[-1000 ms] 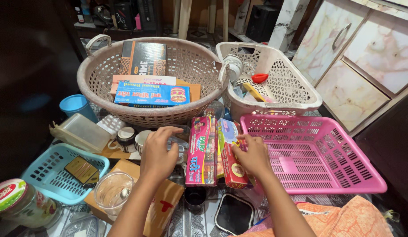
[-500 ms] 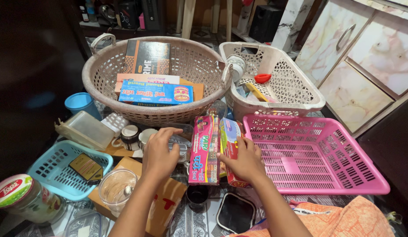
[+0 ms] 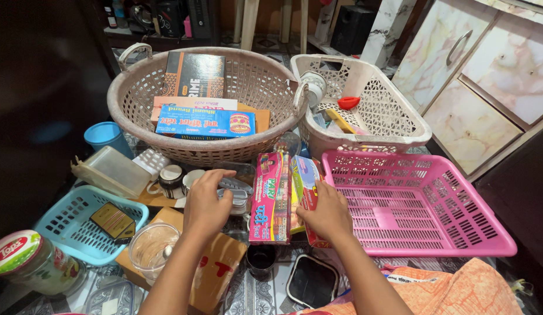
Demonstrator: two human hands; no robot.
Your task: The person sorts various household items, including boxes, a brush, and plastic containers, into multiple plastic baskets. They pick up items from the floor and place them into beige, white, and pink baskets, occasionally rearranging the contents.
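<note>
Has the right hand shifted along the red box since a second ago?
Yes. The right hand has slid from the red box's edge beside the pink basket toward its near end, now gripping it.

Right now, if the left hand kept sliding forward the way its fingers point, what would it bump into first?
Probably the small clear lidded container already under the left hand's fingertips; beyond that, the round beige basket. Depth is hard to judge from above.

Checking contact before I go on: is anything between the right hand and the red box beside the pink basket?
Nothing visible. The right hand already rests on the red box, fingers over its top edge. The pink box lies against its left side, the pink basket to its right.
</note>
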